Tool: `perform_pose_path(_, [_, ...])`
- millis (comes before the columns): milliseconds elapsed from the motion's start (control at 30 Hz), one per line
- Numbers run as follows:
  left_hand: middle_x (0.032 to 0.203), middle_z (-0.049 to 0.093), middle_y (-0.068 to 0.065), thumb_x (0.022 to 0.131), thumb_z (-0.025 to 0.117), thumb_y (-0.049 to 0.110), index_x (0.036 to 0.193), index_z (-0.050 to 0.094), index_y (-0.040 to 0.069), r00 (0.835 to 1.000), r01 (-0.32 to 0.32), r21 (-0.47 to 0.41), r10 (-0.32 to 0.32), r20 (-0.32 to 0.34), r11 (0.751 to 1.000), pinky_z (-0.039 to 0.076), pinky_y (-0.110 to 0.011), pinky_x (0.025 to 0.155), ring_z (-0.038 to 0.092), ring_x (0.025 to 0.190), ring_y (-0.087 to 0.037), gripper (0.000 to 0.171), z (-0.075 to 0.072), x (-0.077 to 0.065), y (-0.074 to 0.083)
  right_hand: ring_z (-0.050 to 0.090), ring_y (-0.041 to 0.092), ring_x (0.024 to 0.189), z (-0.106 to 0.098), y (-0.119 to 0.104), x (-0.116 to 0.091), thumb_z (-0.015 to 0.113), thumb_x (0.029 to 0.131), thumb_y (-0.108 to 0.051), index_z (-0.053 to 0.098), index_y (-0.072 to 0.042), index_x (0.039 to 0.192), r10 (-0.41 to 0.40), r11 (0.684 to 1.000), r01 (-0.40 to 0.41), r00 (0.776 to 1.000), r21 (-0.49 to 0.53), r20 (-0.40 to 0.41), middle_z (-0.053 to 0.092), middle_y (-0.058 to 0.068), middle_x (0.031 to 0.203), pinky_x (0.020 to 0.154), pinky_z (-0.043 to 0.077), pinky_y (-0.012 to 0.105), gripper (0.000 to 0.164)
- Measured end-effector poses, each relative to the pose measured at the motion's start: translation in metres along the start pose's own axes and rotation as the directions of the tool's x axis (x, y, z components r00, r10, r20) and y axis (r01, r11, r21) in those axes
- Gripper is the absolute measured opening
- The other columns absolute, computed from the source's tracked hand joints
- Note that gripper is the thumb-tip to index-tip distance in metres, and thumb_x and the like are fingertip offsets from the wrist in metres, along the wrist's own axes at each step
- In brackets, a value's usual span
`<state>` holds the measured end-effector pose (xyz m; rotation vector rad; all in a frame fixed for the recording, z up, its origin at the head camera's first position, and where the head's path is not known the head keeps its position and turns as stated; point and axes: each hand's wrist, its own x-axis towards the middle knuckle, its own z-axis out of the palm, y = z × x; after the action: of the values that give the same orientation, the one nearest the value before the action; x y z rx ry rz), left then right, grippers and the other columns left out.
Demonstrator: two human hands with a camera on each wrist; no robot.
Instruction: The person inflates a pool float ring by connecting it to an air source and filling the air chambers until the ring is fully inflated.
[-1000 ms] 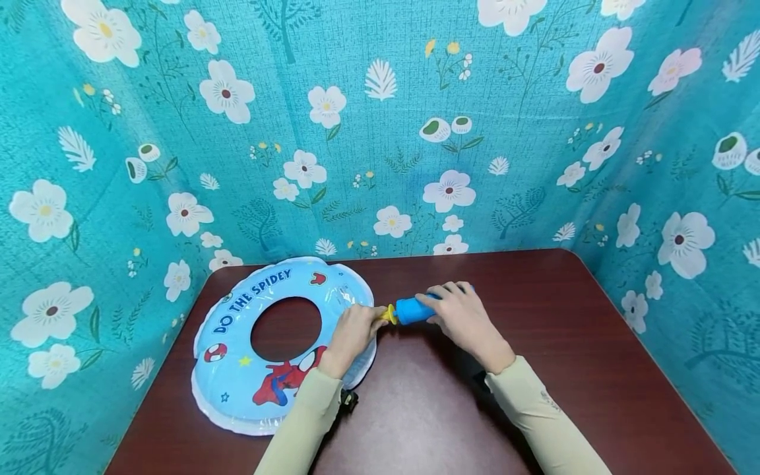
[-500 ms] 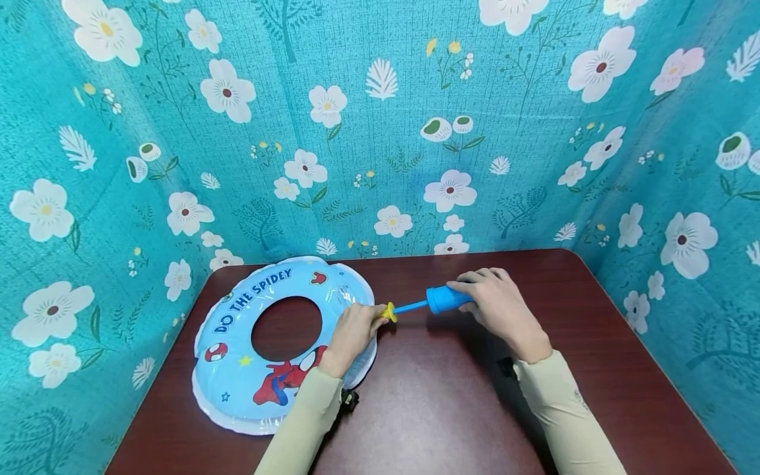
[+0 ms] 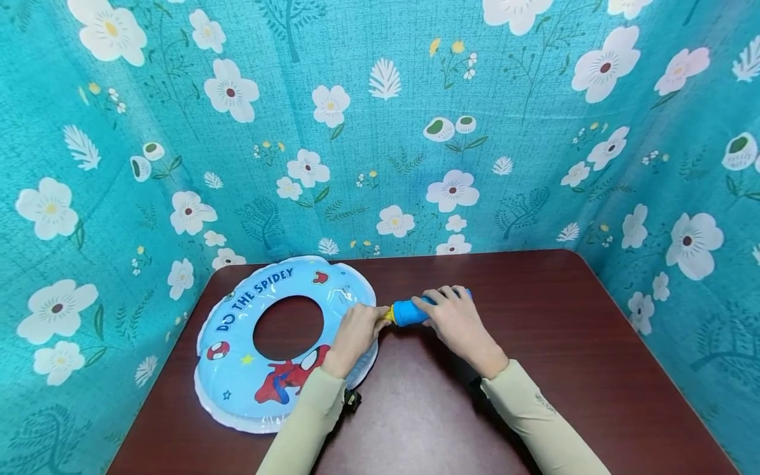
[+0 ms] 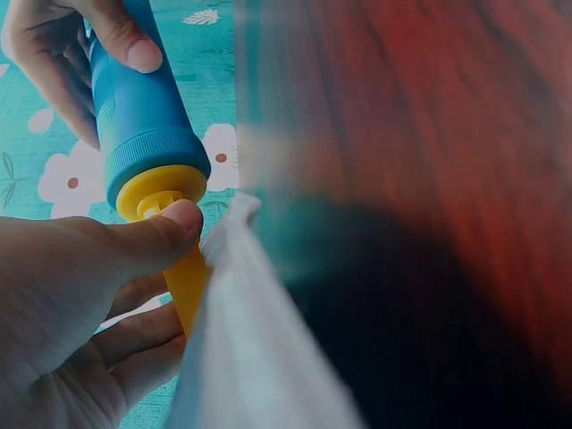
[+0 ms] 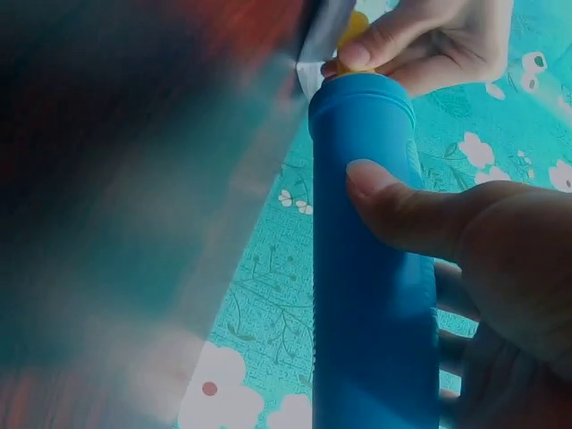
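Note:
A blue hand pump [image 3: 410,313] with a yellow end piece [image 4: 186,286] lies between my two hands above the table. My right hand [image 3: 457,323] grips the blue barrel [image 5: 366,268], thumb along one side and fingers round the other. With thumb and fingers, my left hand [image 3: 353,333] pinches the yellow end at the right edge of a swim ring [image 3: 228,382]. The light blue ring is printed "DO THE SPIDEY" and has a red and blue figure. In the left wrist view, its pale plastic edge [image 4: 259,331] passes beside the yellow piece. Whether the two are joined is hidden by my left fingers.
The dark reddish-brown table [image 3: 534,310] carries everything. A teal curtain [image 3: 356,132] with white flowers stands behind it and along both sides. A small black device [image 3: 352,400] sits under my left wrist.
My right hand first drew the blue barrel away to the right, baring a thin blue rod, then pushed it back left against the yellow end. My left hand has stayed put.

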<state>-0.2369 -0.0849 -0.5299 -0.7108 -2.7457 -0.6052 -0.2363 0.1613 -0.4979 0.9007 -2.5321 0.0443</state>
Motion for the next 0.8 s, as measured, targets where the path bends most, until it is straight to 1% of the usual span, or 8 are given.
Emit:
perform_pose_path(67, [0.074,0.070,-0.001,0.103,0.073,0.021,0.099,0.079,0.016,1.000,0.003,-0.009,-0.003,-0.001,1.000,0.047,-0.021,0.060,0.066,0.065,-0.014,0.009,-0.001,0.000,0.000,0.070,0.033,0.110,-0.001,0.002,0.000,0.094,0.083,-0.028,0.076,-0.020,0.133,-0.002,1.000,0.002,1.000,0.008,-0.008,0.075,0.010,0.125,0.096,0.054,0.055,0.054])
perform_pose_path(133, [0.076,0.072,0.000,0.103,0.072,0.022,0.101,0.079,0.016,1.000,0.007,-0.022,-0.007,0.000,1.000,0.048,-0.022,0.061,0.066,0.066,-0.014,0.009,-0.001,0.000,0.000,0.070,0.033,0.111,-0.005,0.006,-0.001,0.095,0.083,-0.028,0.076,-0.020,0.133,0.003,1.000,-0.003,1.000,0.019,0.001,0.076,0.010,0.125,0.097,0.054,0.055,0.054])
perform_pose_path(233, [0.081,0.074,0.000,0.103,0.072,0.023,0.104,0.079,0.016,1.000,0.017,-0.040,-0.017,0.002,0.999,0.049,-0.023,0.063,0.066,0.069,-0.014,0.010,-0.002,-0.001,0.000,0.069,0.033,0.114,-0.015,0.019,-0.003,0.095,0.083,-0.028,0.076,-0.020,0.134,0.029,0.998,-0.031,0.999,0.056,0.041,0.076,0.009,0.127,0.100,0.052,0.054,0.055])
perform_pose_path(367, [0.087,0.077,-0.001,0.103,0.072,0.023,0.110,0.081,0.015,1.000,0.023,-0.049,-0.023,0.000,0.999,0.051,-0.024,0.064,0.068,0.071,-0.015,0.013,-0.002,-0.001,0.000,0.068,0.035,0.118,-0.035,0.041,-0.009,0.096,0.080,-0.023,0.076,-0.018,0.134,0.086,0.988,-0.097,0.991,0.116,0.100,0.075,0.010,0.128,0.104,0.049,0.056,0.057])
perform_pose_path(467, [0.090,0.079,-0.002,0.103,0.072,0.022,0.113,0.081,0.015,1.000,0.020,-0.047,-0.020,-0.002,0.999,0.052,-0.023,0.065,0.069,0.073,-0.015,0.015,-0.001,-0.001,-0.001,0.068,0.035,0.118,-0.049,0.057,-0.015,0.096,0.080,-0.020,0.076,-0.017,0.134,0.119,0.980,-0.139,0.983,0.139,0.139,0.075,0.011,0.129,0.106,0.047,0.057,0.058])
perform_pose_path(567, [0.091,0.079,-0.002,0.103,0.073,0.022,0.113,0.082,0.015,1.000,0.016,-0.044,-0.016,-0.006,0.999,0.052,-0.023,0.066,0.070,0.074,-0.016,0.016,-0.001,-0.001,-0.002,0.069,0.035,0.117,-0.056,0.067,-0.020,0.096,0.081,-0.019,0.075,-0.017,0.135,0.136,0.975,-0.161,0.977,0.153,0.163,0.075,0.010,0.129,0.107,0.045,0.058,0.058])
perform_pose_path(667, [0.089,0.079,-0.002,0.102,0.073,0.022,0.110,0.081,0.015,1.000,0.012,-0.039,-0.012,-0.012,0.999,0.052,-0.023,0.065,0.069,0.073,-0.015,0.013,-0.001,-0.001,-0.002,0.069,0.036,0.117,-0.056,0.070,-0.021,0.095,0.081,-0.019,0.075,-0.016,0.135,0.132,0.974,-0.159,0.978,0.161,0.162,0.075,0.010,0.129,0.106,0.045,0.058,0.057])
perform_pose_path(800, [0.089,0.079,-0.002,0.103,0.073,0.021,0.110,0.081,0.014,1.000,0.013,-0.031,-0.014,-0.018,0.999,0.052,-0.024,0.064,0.069,0.071,-0.016,0.014,0.001,-0.001,-0.001,0.068,0.037,0.119,-0.046,0.058,-0.015,0.095,0.081,-0.019,0.076,-0.015,0.134,0.115,0.980,-0.135,0.984,0.144,0.137,0.075,0.011,0.129,0.104,0.046,0.059,0.057])
